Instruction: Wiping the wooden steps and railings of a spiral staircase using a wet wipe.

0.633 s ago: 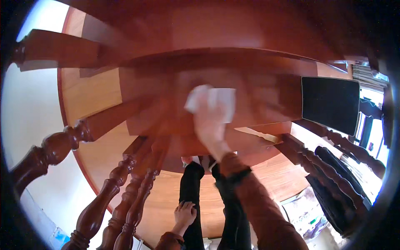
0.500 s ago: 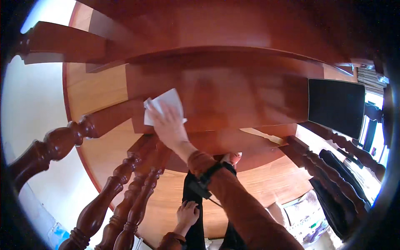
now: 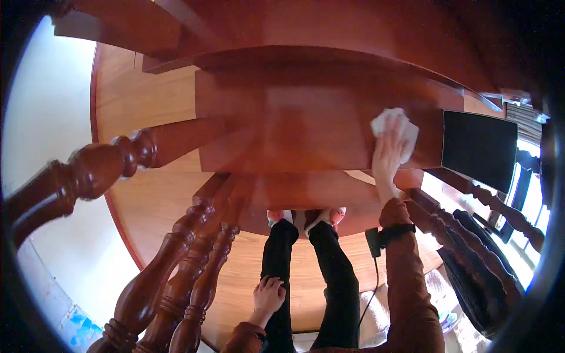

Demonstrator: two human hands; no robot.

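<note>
Head view showed the right hand (image 3: 386, 154) stretched forward, its fingers extended over a white cloth (image 3: 409, 139), palm down, covering the cloth rather than clasping it. The cloth lay towards the right end of a glossy reddish-brown wooden surface (image 3: 306, 138), near a black rectangular panel (image 3: 479, 151). The left hand (image 3: 269, 294) rested on the left leg of the black trousers (image 3: 276, 256), fingers loosely bent and apart, with nothing visible in its hold. A black strap (image 3: 400, 233) with a boxy device and cable circled the right wrist. Turned wooden posts (image 3: 143, 288) stood to the left, above a pale wood-plank floor (image 3: 242, 282).
</note>
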